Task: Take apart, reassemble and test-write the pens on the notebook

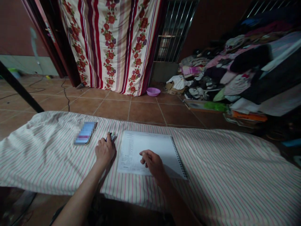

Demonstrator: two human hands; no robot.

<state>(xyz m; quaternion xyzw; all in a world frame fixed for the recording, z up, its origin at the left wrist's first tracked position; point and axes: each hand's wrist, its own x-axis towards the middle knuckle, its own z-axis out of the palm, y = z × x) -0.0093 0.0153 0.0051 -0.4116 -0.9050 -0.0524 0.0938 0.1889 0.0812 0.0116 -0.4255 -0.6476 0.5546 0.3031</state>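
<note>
A spiral-bound notebook (150, 152) lies open on a striped cloth (223, 169), its wire binding on the right side. My right hand (151, 162) rests on the page, fingers curled loosely, nothing visible in them. My left hand (104, 150) sits just left of the notebook with its fingers closed over some pens (112, 135) lying on the cloth. A phone (84, 133) lies face up further left, apart from both hands.
Beyond the cloth is a brown tiled floor with a small purple bowl (153, 91) near a floral curtain (113, 44). A heap of clothes (225, 72) fills the right side. A dark bar (20, 89) and cables cross the left floor.
</note>
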